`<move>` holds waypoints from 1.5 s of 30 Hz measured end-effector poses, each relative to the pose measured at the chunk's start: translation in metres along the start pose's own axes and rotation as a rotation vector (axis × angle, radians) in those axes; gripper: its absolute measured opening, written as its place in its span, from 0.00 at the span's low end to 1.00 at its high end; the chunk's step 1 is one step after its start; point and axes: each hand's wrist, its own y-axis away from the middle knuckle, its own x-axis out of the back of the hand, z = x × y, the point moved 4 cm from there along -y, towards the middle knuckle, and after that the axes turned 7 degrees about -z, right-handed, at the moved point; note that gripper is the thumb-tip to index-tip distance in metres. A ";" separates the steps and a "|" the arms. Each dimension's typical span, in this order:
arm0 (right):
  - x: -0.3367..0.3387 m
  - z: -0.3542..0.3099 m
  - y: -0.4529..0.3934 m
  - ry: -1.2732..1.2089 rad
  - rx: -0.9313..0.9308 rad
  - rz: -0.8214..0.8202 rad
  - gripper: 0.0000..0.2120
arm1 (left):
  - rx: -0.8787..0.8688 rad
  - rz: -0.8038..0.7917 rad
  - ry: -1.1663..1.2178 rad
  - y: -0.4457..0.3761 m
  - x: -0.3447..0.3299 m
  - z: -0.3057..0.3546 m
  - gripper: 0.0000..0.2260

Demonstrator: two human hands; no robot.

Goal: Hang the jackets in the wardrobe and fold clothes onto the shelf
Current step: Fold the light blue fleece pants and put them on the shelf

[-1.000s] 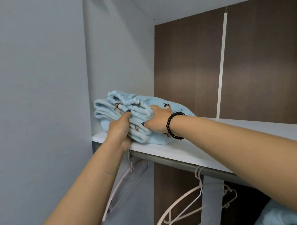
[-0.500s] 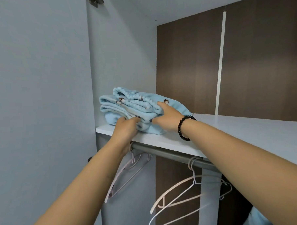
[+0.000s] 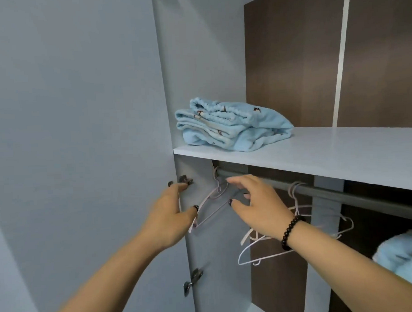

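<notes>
A folded light-blue fleece garment (image 3: 232, 127) lies on the white wardrobe shelf (image 3: 330, 152), at its left end against the side wall. Both my hands hang below the shelf, in front of the grey hanging rail (image 3: 320, 193). My left hand (image 3: 172, 216) is open with relaxed fingers near a door hinge. My right hand (image 3: 256, 205), with a black bead bracelet at the wrist, is open with spread fingers just in front of a pale pink hanger (image 3: 214, 202) on the rail. Neither hand holds anything.
The open wardrobe door (image 3: 76, 138) fills the left side, with hinges (image 3: 184, 180) on its edge. White hangers (image 3: 295, 232) hang further right on the rail. Another light-blue fleece piece (image 3: 402, 251) shows at the lower right, blurred. Brown panels back the wardrobe.
Both hands have let go of the folded garment and dropped below the shelf to the rail. The garment stays on the shelf. The view has pulled back and down.
</notes>
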 end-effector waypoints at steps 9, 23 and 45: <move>-0.059 -0.007 0.051 0.133 -0.242 -0.110 0.21 | -0.068 -0.368 -0.274 0.052 -0.019 -0.053 0.20; -0.103 -0.110 0.251 0.215 -0.716 0.020 0.21 | -0.446 -0.755 -0.156 0.181 -0.038 -0.062 0.16; -0.141 -0.345 0.665 0.183 -1.319 0.226 0.19 | -0.683 -1.318 0.064 0.573 -0.078 -0.003 0.15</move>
